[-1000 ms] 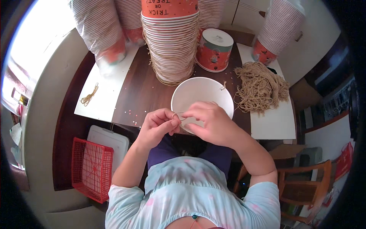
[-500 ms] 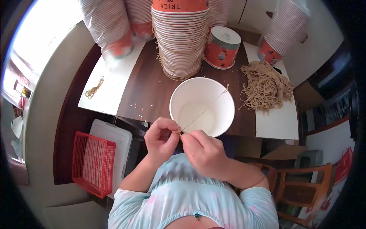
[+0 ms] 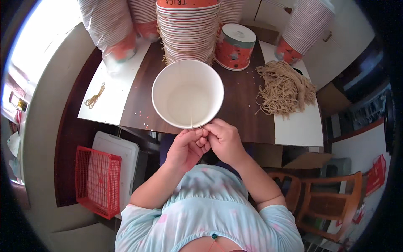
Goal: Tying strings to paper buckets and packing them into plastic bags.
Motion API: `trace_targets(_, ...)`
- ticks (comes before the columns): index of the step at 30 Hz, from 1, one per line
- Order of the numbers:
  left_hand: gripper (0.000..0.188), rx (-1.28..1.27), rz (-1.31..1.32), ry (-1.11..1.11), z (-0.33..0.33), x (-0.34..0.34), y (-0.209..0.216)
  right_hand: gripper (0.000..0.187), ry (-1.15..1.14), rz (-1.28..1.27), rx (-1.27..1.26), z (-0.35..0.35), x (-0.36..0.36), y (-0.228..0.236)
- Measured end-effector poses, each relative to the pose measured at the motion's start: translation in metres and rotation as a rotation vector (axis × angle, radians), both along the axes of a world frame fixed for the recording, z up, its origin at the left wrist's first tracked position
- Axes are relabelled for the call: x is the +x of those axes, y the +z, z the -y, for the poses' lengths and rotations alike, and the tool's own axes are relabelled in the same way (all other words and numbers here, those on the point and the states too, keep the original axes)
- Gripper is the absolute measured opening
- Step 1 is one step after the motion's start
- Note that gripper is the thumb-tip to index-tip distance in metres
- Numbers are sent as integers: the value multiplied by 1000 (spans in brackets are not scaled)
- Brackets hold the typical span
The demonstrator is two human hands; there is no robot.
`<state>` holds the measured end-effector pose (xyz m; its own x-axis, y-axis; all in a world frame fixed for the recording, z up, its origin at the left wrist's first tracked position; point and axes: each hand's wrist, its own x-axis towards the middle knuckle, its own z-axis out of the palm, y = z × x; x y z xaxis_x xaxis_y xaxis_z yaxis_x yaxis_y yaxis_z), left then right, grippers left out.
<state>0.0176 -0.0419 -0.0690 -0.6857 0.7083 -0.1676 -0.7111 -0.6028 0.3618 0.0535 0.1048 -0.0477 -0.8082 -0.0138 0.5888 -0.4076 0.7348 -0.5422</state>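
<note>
A paper bucket [image 3: 188, 98] with a white inside faces me at the near edge of the table, its mouth toward me. At its near rim, a short end of thin tan cord [image 3: 192, 122] stands up over the white wall. My left hand [image 3: 187, 147] is closed in a pinch on the cord just below the rim. Beside it, my right hand [image 3: 225, 138] pinches at the same rim, fingertips touching the cord and the bucket's edge. The rest of the cord is hidden by my fingers and the bucket wall.
Behind the bucket rises a tall stack of nested buckets [image 3: 188, 35] with cords. An orange and green upside-down bucket [image 3: 235, 48] stands beside it. Tan cords [image 3: 285, 88] lie heaped at right, a small cord bundle [image 3: 95, 95] at left. A red basket [image 3: 98, 180] sits below.
The bucket has shifted left and turned, and the cord no longer stretches across its mouth. Both hands have moved up against the near rim, still pinching cord.
</note>
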Motion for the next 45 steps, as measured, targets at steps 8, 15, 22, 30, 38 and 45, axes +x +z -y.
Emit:
trace_targets(8,5,-48,99,129,7,8,7,20,581,772,-1615,7,-2,-12)
trace_targets(15,8,-636,-544,615,2,17,14,12,296,622,-1634,28,-5,-8)
trace_targets(22,5,-828,-849,730,3,7,17,14,284,677,-1638,20,-8,-19)
trace_targets(30,12,-865,-991,661,4,6,5,12,276,622,-1598,26,-7,-10)
trace_targets(38,9,-1057,-1429,817,8,0,7,11,230,652,-1758,20,-10,-20)
trace_targets(45,3,-941,-1114,719,14,-2,16,21,61,750,-1396,4,-21,-12)
